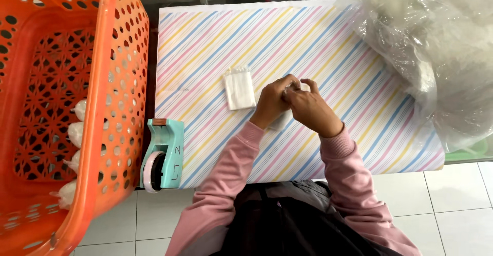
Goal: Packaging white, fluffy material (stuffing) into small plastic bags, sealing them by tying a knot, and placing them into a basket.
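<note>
Working a small clear packet (290, 87) with both hands over the striped tabletop (328, 45), roughly mid-surface, just right of a flat white packet (240, 89) lying on the stripes. Left hand (275, 102) curled, fingers closed on the packet's near side; right hand (308, 107) also pinched on it, thumb and forefinger up top, so both hands narrow and gripping the same item, touching each other. Judgement: step looks like folding or sealing the packet mouth; to do it well, keep the pinch close to the opening, hold it low over the tabletop so contents don't spill, keep the edge flat before pressing. Teal tape dispenser (164, 153) sits at the left tabletop edge, well apart from the hands. Orange perforated basket (110, 97) further left, with several small white filled bags (77, 133) along its inside wall. Big clear plastic bag of white fluffy stuff (426, 45) top right, partly cut off. Hard to tell: packet mostly hidden by fingers, contents and whether open or sealed unclear; basket cropped at frame edge.
</note>
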